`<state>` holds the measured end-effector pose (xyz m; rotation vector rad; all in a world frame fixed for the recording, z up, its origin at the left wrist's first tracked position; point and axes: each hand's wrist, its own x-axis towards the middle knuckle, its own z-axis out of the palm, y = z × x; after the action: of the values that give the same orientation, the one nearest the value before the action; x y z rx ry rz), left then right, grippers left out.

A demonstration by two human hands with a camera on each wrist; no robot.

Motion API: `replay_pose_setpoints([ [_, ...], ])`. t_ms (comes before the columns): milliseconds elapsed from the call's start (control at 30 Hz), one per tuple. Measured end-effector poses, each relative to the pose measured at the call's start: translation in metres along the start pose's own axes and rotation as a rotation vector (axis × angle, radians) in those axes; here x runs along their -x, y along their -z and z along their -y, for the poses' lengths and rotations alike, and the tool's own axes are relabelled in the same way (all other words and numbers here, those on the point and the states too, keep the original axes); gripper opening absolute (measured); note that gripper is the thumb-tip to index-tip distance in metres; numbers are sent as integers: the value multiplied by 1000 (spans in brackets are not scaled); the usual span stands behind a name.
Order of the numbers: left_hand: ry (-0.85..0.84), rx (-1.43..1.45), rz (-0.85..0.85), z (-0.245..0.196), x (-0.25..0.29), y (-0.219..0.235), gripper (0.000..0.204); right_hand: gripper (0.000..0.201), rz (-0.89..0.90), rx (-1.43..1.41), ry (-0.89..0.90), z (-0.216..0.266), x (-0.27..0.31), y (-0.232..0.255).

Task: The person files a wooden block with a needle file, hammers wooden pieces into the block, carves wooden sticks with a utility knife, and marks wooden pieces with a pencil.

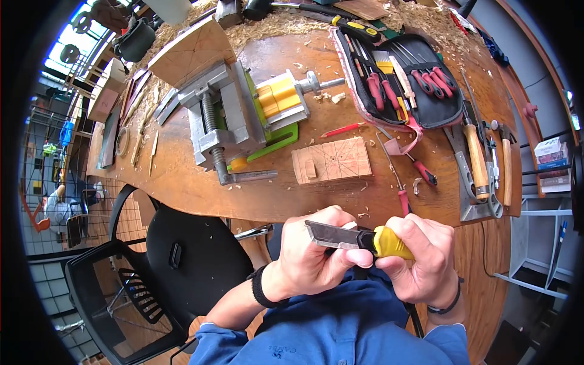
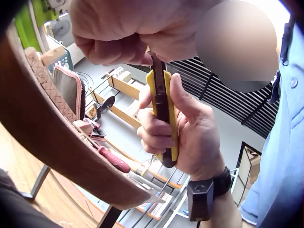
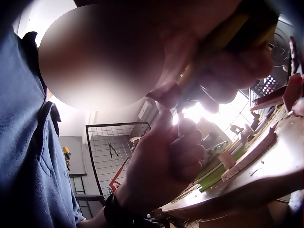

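Note:
In the head view my right hand grips a yellow and black utility knife, its long blade extended to the left. My left hand is curled in front of it, the blade lying across its fingers and thumb. A small pale piece pokes out from the left fingers just behind the blade; most of it is hidden. The left wrist view shows the knife from below, with right fingers wrapped round its handle and the blade end at the left hand. Both hands are over the lap, before the table edge.
On the wooden table lie a marked wood block, a red pencil and a red-handled tool. A vise clamps a board at left. An unrolled tool pouch lies behind. A black chair stands at left.

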<state>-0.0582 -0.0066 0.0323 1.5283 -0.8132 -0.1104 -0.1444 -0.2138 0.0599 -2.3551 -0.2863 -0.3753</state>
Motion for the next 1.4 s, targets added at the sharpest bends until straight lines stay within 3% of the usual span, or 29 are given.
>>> replay_pose_setpoints([
  [100, -90, -247, -27, 2, 0, 3, 46, 51, -9, 30, -23, 2, 4, -4],
  [433, -85, -397, 60, -1, -6, 2, 36, 52, -53, -7, -70, 2, 1, -13],
  [533, -130, -355, 35, 3, -5, -1, 35, 54, -66, -13, -71, 2, 2, -15],
  [933, 64, 168, 98, 4, -1, 5, 31, 58, -75, 85, 51, 0, -1, -6],
  [1133, 10, 143, 74, 6, -3, -2, 16, 58, -72, 193, 77, -3, 0, -4],
  [1300, -11, 142, 23, 10, -2, -9, 18, 56, -76, 241, 37, -1, 4, -4],
  [1400, 87, 198, 0, 10, 3, -11, 20, 54, -61, 253, 8, 1, 4, -4],
])
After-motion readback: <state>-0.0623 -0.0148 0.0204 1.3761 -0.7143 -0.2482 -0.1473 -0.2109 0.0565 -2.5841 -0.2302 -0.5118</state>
